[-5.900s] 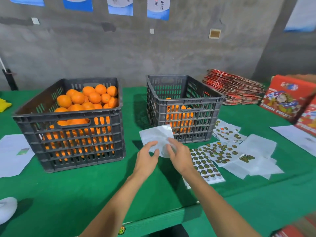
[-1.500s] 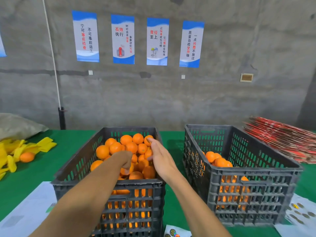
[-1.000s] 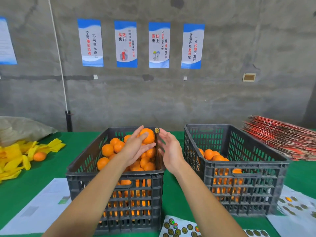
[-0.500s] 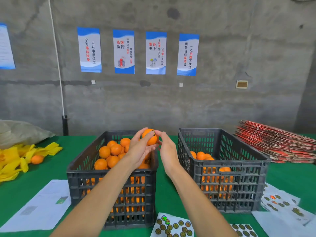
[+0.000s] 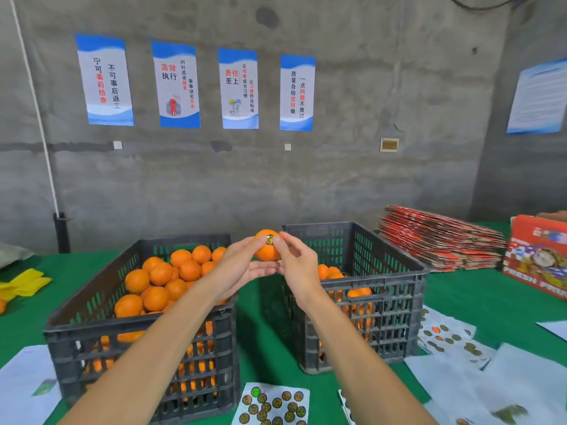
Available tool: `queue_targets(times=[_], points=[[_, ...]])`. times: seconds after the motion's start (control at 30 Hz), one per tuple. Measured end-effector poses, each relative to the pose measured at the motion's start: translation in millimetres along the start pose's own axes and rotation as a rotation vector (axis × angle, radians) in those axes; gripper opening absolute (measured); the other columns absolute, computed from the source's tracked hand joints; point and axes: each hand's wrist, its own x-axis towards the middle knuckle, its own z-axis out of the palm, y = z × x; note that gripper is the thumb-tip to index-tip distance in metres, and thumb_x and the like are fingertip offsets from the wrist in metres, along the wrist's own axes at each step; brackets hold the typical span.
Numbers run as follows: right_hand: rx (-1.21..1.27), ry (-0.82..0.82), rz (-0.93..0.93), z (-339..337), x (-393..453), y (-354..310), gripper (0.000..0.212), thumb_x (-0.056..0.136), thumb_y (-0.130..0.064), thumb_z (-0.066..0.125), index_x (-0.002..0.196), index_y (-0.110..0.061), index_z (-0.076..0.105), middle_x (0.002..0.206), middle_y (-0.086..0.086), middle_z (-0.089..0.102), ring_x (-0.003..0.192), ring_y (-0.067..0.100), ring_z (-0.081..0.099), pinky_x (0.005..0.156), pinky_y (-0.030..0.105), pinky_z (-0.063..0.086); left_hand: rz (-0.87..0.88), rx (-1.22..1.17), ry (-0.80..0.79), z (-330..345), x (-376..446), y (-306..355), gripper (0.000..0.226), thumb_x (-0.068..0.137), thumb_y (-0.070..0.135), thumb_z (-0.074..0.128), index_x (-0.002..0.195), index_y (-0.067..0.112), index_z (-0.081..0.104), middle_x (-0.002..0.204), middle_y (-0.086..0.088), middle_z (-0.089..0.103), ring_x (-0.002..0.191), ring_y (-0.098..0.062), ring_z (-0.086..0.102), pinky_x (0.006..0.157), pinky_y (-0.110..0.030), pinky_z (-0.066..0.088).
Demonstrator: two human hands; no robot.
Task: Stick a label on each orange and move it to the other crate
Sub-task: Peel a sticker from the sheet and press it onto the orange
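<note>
Both hands' fingers (image 5: 277, 240) around one labelled orange (image 5: 266, 252), its underside hidden by left palm (image 5: 242, 271).

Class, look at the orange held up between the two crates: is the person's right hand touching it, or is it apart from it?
Touching. The head view shows the right hand with its fingertips pressed on the held orange beside the round label, while the left hand cups it from below.
</note>
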Motion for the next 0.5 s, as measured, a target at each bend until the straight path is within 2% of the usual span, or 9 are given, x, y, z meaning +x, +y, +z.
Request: queue_targets(times=[0.07,0.17,0.2,0.27,0.37,0.43,0.5], points=[[-0.104,0.066,-0.03,-13.8,8.7,-1.8,0.033,0.094,-0.03,0.073,0.125,-0.019,0.069,0.116,0.003,0.072,0.109,0.023,0.069,0.097,0.046,0.057,-0.039,0.039,0.0,3.3,11.9,-4.9,0.027,0.106,0.033,0.055,0.127,0.017,0.06,0.119,-0.014,0.074,0.102,-0.039,0.074,0.08,-0.04,0.064],[-0.434,0.193,-0.112,-44.5,23.8,-1.6,0.038,0.093,-0.033,0.071,0.129,-0.024,0.064,0.125,0.002,0.063,0.115,0.022,0.061,0.103,0.042,0.049,-0.023,0.327,0.178,-6.4,31.0,-13.2,0.03,0.104,0.036,0.058,0.13,0.022,0.057,0.128,-0.001,0.063,0.098,-0.023,0.075,0.076,-0.036,0.061],[-0.57,0.219,-0.132,-55.9,28.4,-0.3,0.039,0.094,-0.034,0.07,0.131,-0.026,0.062,0.128,0.003,0.058,0.115,0.025,0.059,0.101,0.04,0.048,-0.009,0.428,0.253,-17.0,35.4,-16.0,0.032,0.104,0.033,0.059,0.133,0.018,0.057,0.131,-0.003,0.062,0.099,-0.021,0.072,0.079,-0.035,0.059],[-0.792,0.247,-0.152,-76.5,35.6,3.1,0.036,0.096,-0.034,0.066,0.131,-0.031,0.06,0.135,0.004,0.049,0.118,0.031,0.053,0.092,0.039,0.046,0.001,0.654,0.383,-47.8,40.8,-22.5,0.035,0.104,0.02,0.059,0.135,0.006,0.057,0.131,-0.015,0.065,0.104,-0.028,0.067,0.085,-0.035,0.05],[-0.973,0.251,-0.156,-96.9,42.7,16.0,0.032,0.101,-0.031,0.059,0.132,-0.032,0.058,0.142,0.0,0.044,0.122,0.032,0.044,0.08,0.036,0.035,-0.122,0.968,0.463,-103.4,36.2,-36.1,0.036,0.102,0.011,0.059,0.135,-0.004,0.056,0.124,-0.029,0.066,0.109,-0.039,0.063,0.089,-0.04,0.048],[-1.03,0.241,-0.185,-102.5,43.6,27.4,0.03,0.103,-0.026,0.056,0.132,-0.026,0.061,0.143,0.001,0.046,0.123,0.032,0.042,0.085,0.034,0.036,-0.198,0.998,0.453,-129.0,29.9,-43.0,0.035,0.098,0.005,0.063,0.132,-0.005,0.058,0.116,-0.025,0.068,0.098,-0.036,0.064,0.084,-0.038,0.049],[-1.025,0.238,-0.24,-102.8,42.2,37.2,0.028,0.105,-0.022,0.053,0.129,-0.018,0.065,0.141,0.003,0.051,0.126,0.029,0.043,0.097,0.037,0.042,-0.255,0.977,0.417,-141.3,28.3,-45.4,0.033,0.096,0.002,0.067,0.128,-0.003,0.061,0.108,-0.021,0.069,0.088,-0.027,0.061,0.08,-0.036,0.05]])
